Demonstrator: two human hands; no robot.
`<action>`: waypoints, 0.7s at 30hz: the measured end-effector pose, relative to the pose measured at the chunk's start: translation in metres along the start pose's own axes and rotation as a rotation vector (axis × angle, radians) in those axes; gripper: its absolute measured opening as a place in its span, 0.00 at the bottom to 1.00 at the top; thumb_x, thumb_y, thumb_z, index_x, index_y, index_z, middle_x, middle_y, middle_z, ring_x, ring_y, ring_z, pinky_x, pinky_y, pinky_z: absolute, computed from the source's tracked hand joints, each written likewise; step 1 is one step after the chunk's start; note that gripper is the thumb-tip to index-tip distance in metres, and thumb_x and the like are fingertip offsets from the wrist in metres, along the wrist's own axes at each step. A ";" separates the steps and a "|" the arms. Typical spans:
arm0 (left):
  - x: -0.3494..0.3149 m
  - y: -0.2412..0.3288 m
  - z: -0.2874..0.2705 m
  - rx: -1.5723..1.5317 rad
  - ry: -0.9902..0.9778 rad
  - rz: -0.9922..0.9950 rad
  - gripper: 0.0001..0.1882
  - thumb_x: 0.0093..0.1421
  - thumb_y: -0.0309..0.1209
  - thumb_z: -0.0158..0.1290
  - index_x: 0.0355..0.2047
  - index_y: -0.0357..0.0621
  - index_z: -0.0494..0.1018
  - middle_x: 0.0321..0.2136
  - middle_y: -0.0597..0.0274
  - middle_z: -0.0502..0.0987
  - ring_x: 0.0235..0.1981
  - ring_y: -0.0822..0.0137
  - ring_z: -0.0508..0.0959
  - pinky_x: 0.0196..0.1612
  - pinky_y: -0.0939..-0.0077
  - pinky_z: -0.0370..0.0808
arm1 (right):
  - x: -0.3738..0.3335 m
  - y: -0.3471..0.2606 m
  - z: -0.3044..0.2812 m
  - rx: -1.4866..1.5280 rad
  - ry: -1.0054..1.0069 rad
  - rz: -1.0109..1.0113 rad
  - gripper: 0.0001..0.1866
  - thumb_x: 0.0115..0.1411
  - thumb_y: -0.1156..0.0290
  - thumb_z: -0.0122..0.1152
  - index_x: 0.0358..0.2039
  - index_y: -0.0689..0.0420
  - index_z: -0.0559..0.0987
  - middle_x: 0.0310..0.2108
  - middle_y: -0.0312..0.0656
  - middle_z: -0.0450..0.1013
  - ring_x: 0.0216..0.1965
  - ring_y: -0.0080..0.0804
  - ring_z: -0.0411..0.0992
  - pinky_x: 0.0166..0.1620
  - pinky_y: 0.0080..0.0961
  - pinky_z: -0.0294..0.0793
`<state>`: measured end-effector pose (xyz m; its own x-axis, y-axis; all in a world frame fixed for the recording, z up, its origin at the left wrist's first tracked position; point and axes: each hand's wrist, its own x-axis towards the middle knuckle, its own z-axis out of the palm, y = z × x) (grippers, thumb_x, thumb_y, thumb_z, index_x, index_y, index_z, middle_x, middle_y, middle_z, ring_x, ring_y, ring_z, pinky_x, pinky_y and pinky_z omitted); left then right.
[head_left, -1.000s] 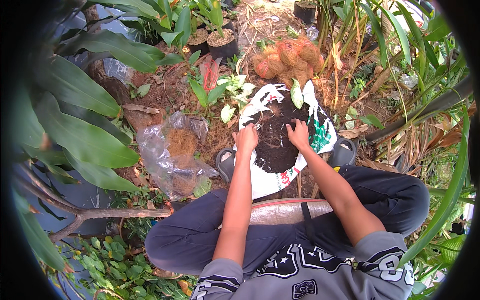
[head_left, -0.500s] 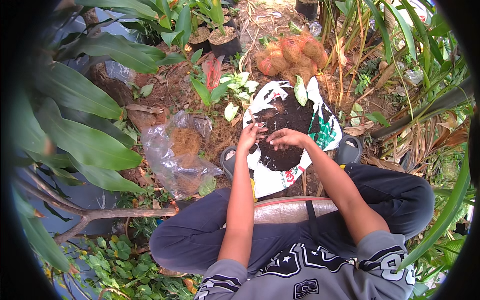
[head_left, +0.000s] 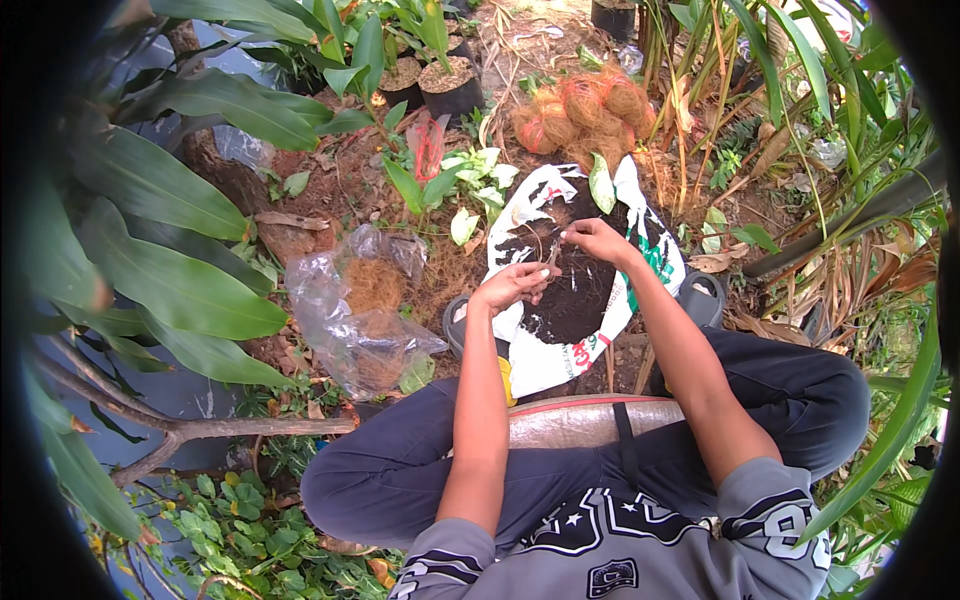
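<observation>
Both my hands are over an opened white plastic bag (head_left: 545, 366) with green and red print, filled with dark soil (head_left: 572, 318). A thin, pale strand, perhaps a root or stem (head_left: 554, 253), stretches between my fingertips. My left hand (head_left: 514, 286) pinches its lower end, palm turned up. At the upper end, my right hand (head_left: 594, 241) closes thumb and fingers on it. The strand is too small to name surely. A pale green leaf (head_left: 601, 184) stands at the bag's far rim.
Left of the soil bag lies a clear plastic bag (head_left: 315, 310) with brown fibre (head_left: 372, 284). Beyond are fibre balls bound in red string (head_left: 585, 108), a red net (head_left: 428, 146) and black potted plants (head_left: 450, 92). Broad leaves (head_left: 175, 265) and a cut branch (head_left: 260, 426) reach in from the left.
My right hand has moved up and away from my left, and my left hand has dropped slightly nearer me. The thin strand now shows stretched between them.
</observation>
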<state>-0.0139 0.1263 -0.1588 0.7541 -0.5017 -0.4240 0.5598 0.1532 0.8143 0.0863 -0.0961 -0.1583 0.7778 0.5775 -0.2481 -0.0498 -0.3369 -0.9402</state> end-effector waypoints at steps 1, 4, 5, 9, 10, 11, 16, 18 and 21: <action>0.004 0.004 0.004 0.014 -0.047 -0.003 0.18 0.64 0.38 0.52 0.50 0.40 0.72 0.25 0.72 0.69 0.28 0.76 0.71 0.34 0.80 0.72 | 0.006 0.013 -0.002 -0.008 0.027 -0.060 0.14 0.61 0.60 0.57 0.35 0.59 0.81 0.21 0.29 0.69 0.23 0.16 0.63 0.28 0.18 0.63; 0.008 0.008 0.007 0.051 0.218 0.023 0.17 0.65 0.40 0.49 0.46 0.40 0.73 0.33 0.64 0.76 0.37 0.70 0.77 0.39 0.78 0.73 | 0.008 0.017 -0.002 -0.051 -0.117 0.018 0.15 0.60 0.60 0.58 0.37 0.59 0.81 0.27 0.34 0.74 0.28 0.20 0.68 0.33 0.21 0.68; 0.007 0.006 0.003 0.051 0.330 0.042 0.17 0.65 0.41 0.49 0.44 0.40 0.73 0.35 0.62 0.77 0.40 0.68 0.78 0.40 0.77 0.73 | 0.006 0.006 0.001 -0.068 -0.208 0.082 0.16 0.59 0.60 0.58 0.37 0.60 0.81 0.29 0.36 0.76 0.30 0.22 0.70 0.35 0.22 0.70; -0.002 -0.007 -0.022 -0.078 0.573 0.304 0.16 0.69 0.41 0.41 0.43 0.41 0.67 0.38 0.56 0.78 0.37 0.63 0.80 0.37 0.74 0.75 | -0.009 -0.014 0.020 -0.101 -0.367 0.203 0.19 0.62 0.55 0.56 0.40 0.58 0.80 0.28 0.35 0.74 0.33 0.22 0.71 0.38 0.23 0.70; -0.002 -0.004 -0.027 -0.101 0.592 0.353 0.21 0.67 0.44 0.45 0.47 0.38 0.63 0.35 0.51 0.75 0.37 0.56 0.80 0.41 0.67 0.77 | -0.006 -0.001 0.019 -0.109 -0.245 0.124 0.20 0.61 0.54 0.56 0.42 0.57 0.80 0.32 0.39 0.75 0.37 0.26 0.71 0.40 0.28 0.71; 0.005 0.008 -0.019 -0.091 0.632 0.391 0.20 0.67 0.43 0.45 0.47 0.37 0.65 0.29 0.58 0.73 0.35 0.59 0.80 0.40 0.68 0.77 | -0.001 0.030 0.012 -0.116 -0.105 0.053 0.21 0.60 0.53 0.56 0.44 0.57 0.79 0.36 0.42 0.75 0.40 0.30 0.72 0.43 0.32 0.71; -0.011 0.037 -0.021 -0.076 0.725 0.600 0.16 0.69 0.39 0.42 0.45 0.38 0.68 0.20 0.70 0.65 0.27 0.70 0.75 0.34 0.75 0.73 | -0.024 0.057 0.044 -0.586 0.496 0.121 0.29 0.60 0.51 0.55 0.55 0.59 0.70 0.58 0.55 0.60 0.59 0.53 0.59 0.58 0.50 0.60; -0.014 0.050 -0.015 -0.121 0.725 0.613 0.16 0.70 0.39 0.40 0.44 0.38 0.68 0.19 0.72 0.62 0.24 0.73 0.70 0.31 0.77 0.70 | -0.042 0.072 0.075 -0.705 0.582 0.113 0.35 0.60 0.52 0.54 0.61 0.62 0.60 0.62 0.63 0.49 0.65 0.60 0.46 0.63 0.54 0.47; -0.018 0.058 -0.007 -0.140 0.783 0.601 0.17 0.70 0.40 0.39 0.43 0.39 0.68 0.19 0.72 0.59 0.20 0.76 0.62 0.27 0.77 0.65 | -0.062 0.077 0.122 -0.698 0.553 0.157 0.40 0.61 0.53 0.53 0.64 0.65 0.52 0.65 0.65 0.40 0.68 0.61 0.37 0.65 0.58 0.37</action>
<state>0.0078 0.1506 -0.1067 0.9113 0.3872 -0.1398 0.0086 0.3217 0.9468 -0.0421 -0.0678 -0.2440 0.9932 0.1070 -0.0448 0.0699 -0.8602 -0.5051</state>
